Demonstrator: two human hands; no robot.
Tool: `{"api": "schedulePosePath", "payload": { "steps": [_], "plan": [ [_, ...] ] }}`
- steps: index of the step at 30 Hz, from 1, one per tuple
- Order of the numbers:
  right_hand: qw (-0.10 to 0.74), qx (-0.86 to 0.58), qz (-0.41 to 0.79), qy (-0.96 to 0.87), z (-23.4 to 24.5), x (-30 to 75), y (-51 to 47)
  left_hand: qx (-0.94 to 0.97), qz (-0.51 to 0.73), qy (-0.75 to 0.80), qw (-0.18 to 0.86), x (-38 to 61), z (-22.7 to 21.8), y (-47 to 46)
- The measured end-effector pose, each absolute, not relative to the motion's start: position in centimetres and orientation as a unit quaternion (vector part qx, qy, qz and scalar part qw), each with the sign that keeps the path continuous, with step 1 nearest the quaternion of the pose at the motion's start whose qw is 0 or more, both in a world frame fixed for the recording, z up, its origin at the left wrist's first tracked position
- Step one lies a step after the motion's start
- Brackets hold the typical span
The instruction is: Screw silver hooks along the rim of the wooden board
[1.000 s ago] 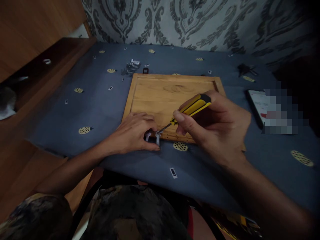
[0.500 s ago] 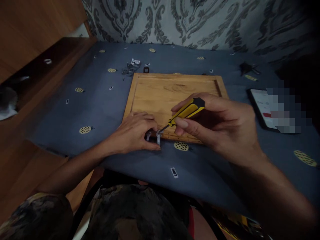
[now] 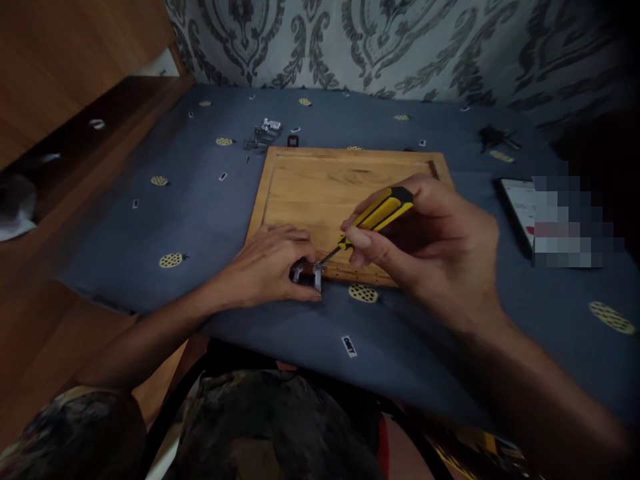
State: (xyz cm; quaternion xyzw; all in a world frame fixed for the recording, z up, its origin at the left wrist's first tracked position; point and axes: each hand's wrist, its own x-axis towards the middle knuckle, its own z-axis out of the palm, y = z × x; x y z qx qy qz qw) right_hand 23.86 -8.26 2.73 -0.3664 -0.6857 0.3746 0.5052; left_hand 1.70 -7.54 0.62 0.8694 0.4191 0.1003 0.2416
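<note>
My right hand [image 3: 440, 247] is closed around the yellow and black handle of a screwdriver [image 3: 383, 210]. The screwdriver slants down to the left, and its tip meets a small metal hinge [image 3: 318, 277] at the near edge of a wooden board [image 3: 345, 200]. My left hand [image 3: 275, 263] rests over the board's near left corner. Its thumb and fingers are closed on the hinge, pressing it against the edge. Part of the hinge is hidden under those fingers. A row of small holes shows along the near edge, right of the hinge.
Behind the board lie several metal hinge parts [image 3: 265, 132] and a small dark square piece [image 3: 293, 141]. A phone [image 3: 517, 213] sits at the right, partly blurred out. Farther back is a dark object [image 3: 497, 138]. A patterned blue cloth [image 3: 200, 220] covers the surface.
My right hand has turned a little and shifted slightly left with the screwdriver, its tip still at the hinge. The left hand has stayed in place.
</note>
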Motion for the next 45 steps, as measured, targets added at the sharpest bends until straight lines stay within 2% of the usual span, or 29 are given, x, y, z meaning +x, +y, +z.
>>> {"api": "schedulePosePath", "payload": {
  "steps": [3,9,19,39,45],
  "plan": [
    [0.491,-0.343,0.366,-0.712,2.9,24.2,-8.3,0.874,0.104,0.413,0.234,1.6,0.5,-7.5],
    [0.594,-0.332,0.305,-0.667,3.1,23.7,-8.6,0.874,0.102,0.417,0.229,1.6,0.6,-7.6],
    [0.522,-0.369,0.281,-0.716,2.4,24.2,-8.4,0.87,0.094,0.422,0.237,1.7,0.7,-7.6],
    [0.519,-0.341,0.349,-0.701,2.9,24.4,-8.0,0.875,0.11,0.411,0.229,1.5,0.4,-7.5],
    [0.455,-0.333,0.401,-0.722,3.8,25.0,-8.2,0.876,0.115,0.409,0.231,1.5,0.3,-7.5]
  ]
}}
